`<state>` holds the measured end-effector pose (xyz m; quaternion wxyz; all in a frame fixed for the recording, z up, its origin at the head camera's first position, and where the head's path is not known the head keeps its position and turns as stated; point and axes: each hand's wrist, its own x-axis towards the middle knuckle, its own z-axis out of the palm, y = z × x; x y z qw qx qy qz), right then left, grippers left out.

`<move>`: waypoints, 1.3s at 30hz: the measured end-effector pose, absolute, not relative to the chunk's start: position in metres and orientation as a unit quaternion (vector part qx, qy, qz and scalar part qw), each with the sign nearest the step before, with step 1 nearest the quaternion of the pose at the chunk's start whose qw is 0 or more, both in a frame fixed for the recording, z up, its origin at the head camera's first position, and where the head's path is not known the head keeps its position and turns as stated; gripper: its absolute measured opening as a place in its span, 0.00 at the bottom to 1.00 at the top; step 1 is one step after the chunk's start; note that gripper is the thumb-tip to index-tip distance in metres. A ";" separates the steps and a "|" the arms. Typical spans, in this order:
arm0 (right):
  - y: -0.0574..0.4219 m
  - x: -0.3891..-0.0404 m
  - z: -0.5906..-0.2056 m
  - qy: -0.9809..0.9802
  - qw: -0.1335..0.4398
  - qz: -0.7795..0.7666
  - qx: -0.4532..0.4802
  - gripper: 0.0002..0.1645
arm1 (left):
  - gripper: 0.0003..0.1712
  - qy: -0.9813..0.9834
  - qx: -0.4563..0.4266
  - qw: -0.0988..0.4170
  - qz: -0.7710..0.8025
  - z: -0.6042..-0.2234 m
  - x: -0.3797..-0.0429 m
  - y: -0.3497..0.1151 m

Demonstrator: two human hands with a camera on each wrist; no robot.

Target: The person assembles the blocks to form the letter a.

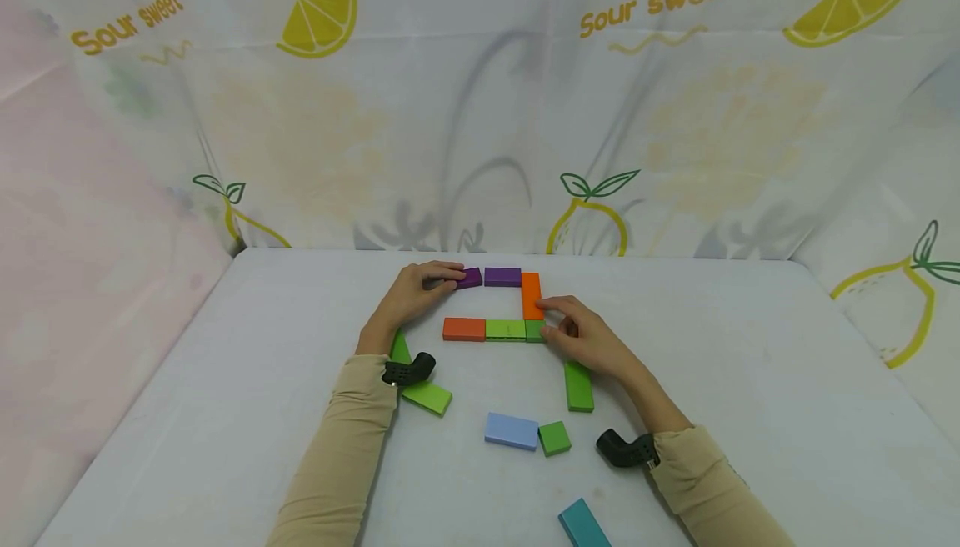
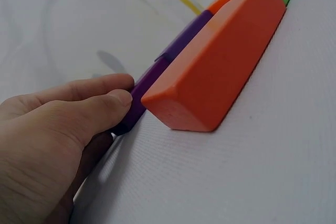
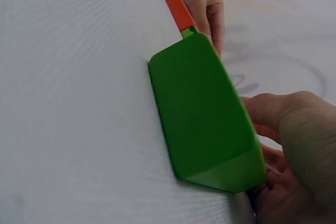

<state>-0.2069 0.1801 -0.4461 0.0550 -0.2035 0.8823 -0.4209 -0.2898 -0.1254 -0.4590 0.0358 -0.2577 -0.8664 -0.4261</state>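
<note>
At the back of the white table, my left hand [image 1: 412, 295] pinches a dark purple block [image 1: 470, 278] between thumb and fingers. Just right of it lies a second purple block [image 1: 502, 277], its right end against an upright-running orange block [image 1: 532, 295]. My right hand [image 1: 592, 343] touches the orange block's right side with its index finger, while the thumb is at a small green block [image 1: 534, 331]. A lime block [image 1: 505, 329] and a red-orange block [image 1: 463, 329] continue in line to the left. The left wrist view shows thumb and finger on the purple block [image 2: 142, 93].
Nearer me lie a green block [image 1: 579, 387], a light blue block [image 1: 512, 431], a green square block [image 1: 555, 439] and a teal block [image 1: 583, 522]. Beside my left wrist are two more green blocks, one a lime piece [image 1: 429, 398]. A printed cloth [image 1: 450, 113] hangs behind.
</note>
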 end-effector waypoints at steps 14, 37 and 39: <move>0.180 -0.210 -0.450 0.883 0.050 -0.418 -0.206 0.26 | 0.13 -0.869 -0.255 0.035 -0.422 -0.459 -0.289 -0.125; 0.172 -0.191 -0.418 0.881 0.062 -0.423 -0.202 0.25 | 0.13 -0.865 -0.255 0.031 -0.431 -0.458 -0.288 -0.124; 0.173 -0.194 -0.423 0.881 0.060 -0.424 -0.202 0.25 | 0.13 -0.865 -0.254 0.031 -0.431 -0.458 -0.288 -0.124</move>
